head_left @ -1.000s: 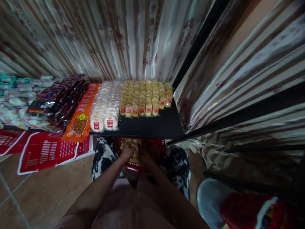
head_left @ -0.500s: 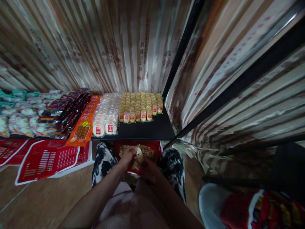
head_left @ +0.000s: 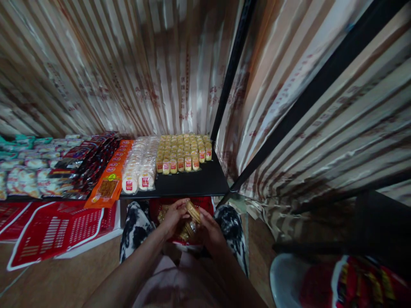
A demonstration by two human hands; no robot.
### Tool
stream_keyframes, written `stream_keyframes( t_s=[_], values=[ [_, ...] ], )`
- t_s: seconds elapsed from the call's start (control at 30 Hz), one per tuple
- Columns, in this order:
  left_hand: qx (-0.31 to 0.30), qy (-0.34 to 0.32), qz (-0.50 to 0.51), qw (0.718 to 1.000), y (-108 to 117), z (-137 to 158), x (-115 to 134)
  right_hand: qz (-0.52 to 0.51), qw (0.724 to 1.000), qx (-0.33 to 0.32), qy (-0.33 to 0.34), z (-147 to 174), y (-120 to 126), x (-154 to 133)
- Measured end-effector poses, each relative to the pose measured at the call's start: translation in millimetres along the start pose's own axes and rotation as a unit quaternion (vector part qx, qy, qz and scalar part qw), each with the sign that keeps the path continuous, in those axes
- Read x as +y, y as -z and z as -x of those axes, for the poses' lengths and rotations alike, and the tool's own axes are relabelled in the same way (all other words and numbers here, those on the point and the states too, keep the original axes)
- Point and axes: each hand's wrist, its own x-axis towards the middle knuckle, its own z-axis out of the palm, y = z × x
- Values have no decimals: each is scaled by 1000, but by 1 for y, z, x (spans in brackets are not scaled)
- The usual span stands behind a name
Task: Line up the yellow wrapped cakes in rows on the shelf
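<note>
Striped sheeting [head_left: 138, 64] hangs behind a black shelf [head_left: 189, 185], all dim on my feed. Half a second ago I had both hands lower among wrapped packs [head_left: 189, 233]; now a golden pack [head_left: 193, 211] is up above the red basket [head_left: 207, 203], which I read as one singled out. My right hand [head_left: 208, 221] pinches its right end; my left hand [head_left: 175, 212], fingers curled and slightly parted, is at the other end (too gloomy to tell whether it grips). Wrapped packs lie loose in the basket; bright packets [head_left: 359, 278] sit in a red, white-rimmed container [head_left: 316, 282] at lower right.
</note>
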Motion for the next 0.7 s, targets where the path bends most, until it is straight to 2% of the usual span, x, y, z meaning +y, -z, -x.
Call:
stream_keyframes(
  t_s=[0.1,0.33,0.57,0.7],
  values=[
    [-15,11,14,1000,-3,1,3,-23,1000,18,-8,1,0,-9],
    [-49,1,38,998,-8,4,9,56,996,42,52,-2,5,-22],
    [-10,-19,-3,1000,-12,-1,1,59,996,23,58,-13,3,-34],
    [-29,-4,-19,999,-18,-1,-2,63,993,62,80,-28,4,-40]
  ],
)
